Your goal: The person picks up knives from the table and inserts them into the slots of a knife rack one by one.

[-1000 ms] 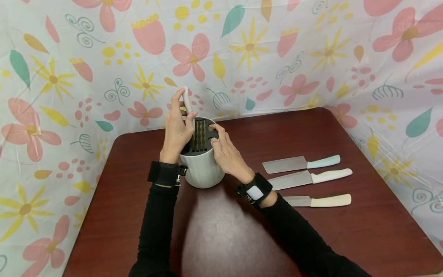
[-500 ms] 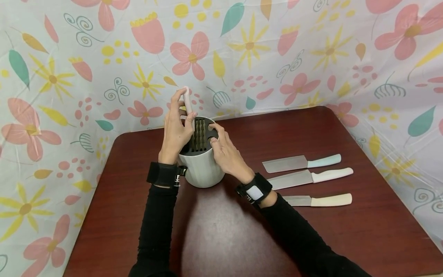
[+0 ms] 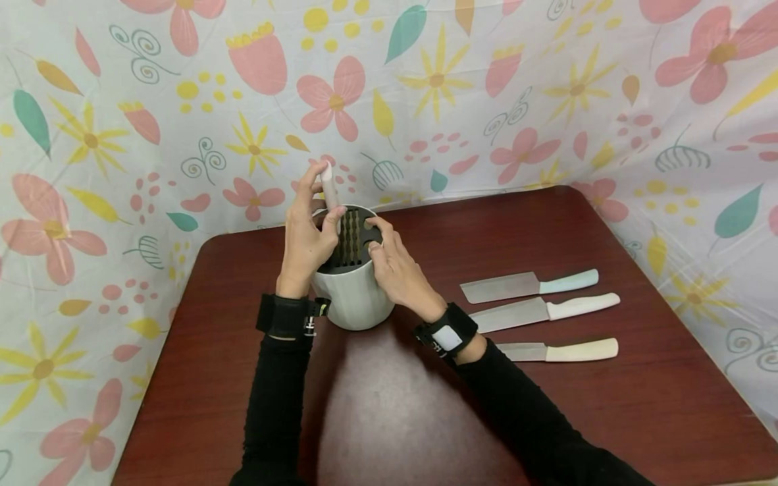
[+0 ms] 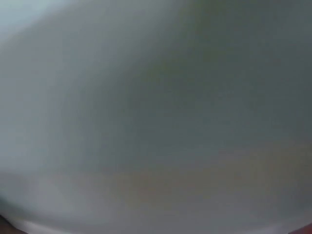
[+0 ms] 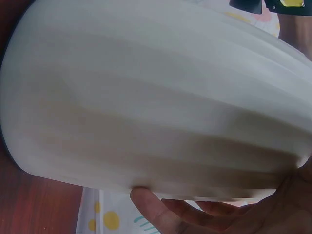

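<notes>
A round white knife holder (image 3: 355,304) with a dark slotted top (image 3: 350,246) stands upright on the table. At its left side, my left hand (image 3: 305,236) pinches a pale pinkish-white knife handle (image 3: 329,187) that points up out of the top; the blade is hidden. My right hand (image 3: 402,273) grips the holder's right rim, thumb and index finger at the round holes in the top. In the right wrist view the ribbed holder wall (image 5: 136,97) fills most of the picture, with right-hand fingers (image 5: 161,212) against it. Only a blurred pale surface shows in the left wrist view.
To the right lie a cleaver with a light blue handle (image 3: 568,281), a knife with a white handle (image 3: 583,306) and one with a cream handle (image 3: 582,350). My right forearm hides part of the blades nearest it. Behind the dark red table (image 3: 206,378) hangs a floral cloth (image 3: 243,101).
My left hand has come down slightly with the knife handle, which now stands lower above the holder. The right hand keeps its place on the rim.
</notes>
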Action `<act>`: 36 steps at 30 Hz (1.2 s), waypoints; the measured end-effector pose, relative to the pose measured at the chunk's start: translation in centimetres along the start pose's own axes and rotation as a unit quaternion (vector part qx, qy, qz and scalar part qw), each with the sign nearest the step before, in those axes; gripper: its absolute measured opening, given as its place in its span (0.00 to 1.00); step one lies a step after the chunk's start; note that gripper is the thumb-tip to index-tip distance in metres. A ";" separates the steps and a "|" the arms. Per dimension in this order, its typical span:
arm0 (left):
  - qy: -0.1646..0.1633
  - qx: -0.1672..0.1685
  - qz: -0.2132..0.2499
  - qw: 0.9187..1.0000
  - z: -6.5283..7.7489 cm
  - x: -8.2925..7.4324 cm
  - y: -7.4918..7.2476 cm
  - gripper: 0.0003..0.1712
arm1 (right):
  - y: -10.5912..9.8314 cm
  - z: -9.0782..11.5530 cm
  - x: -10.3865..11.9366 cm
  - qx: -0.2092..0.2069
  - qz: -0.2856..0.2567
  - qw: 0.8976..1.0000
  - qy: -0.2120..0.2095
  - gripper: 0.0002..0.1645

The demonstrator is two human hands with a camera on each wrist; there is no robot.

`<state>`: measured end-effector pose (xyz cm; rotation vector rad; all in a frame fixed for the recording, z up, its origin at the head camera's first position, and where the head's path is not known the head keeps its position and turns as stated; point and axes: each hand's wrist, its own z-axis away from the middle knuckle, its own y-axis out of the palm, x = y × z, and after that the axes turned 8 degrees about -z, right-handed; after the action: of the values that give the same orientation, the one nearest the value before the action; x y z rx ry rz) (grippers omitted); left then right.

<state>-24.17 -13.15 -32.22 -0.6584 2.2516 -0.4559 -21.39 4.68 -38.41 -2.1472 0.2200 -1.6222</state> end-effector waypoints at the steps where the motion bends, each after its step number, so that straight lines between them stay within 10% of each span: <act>1: 0.003 -0.003 0.000 1.000 0.1 0.0 -0.1 0.38 | 0.0 0.0 0.0 -0.001 0.000 1.000 -0.001 0.29; 36: -0.123 0.041 0.008 0.992 -0.2 0.5 -0.7 0.40 | 0.4 0.0 0.3 -0.011 0.007 1.000 -0.003 0.29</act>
<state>-24.37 -13.92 -32.03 -0.6175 1.9940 -0.4325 -21.25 4.16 -38.29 -2.1614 0.2503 -1.6135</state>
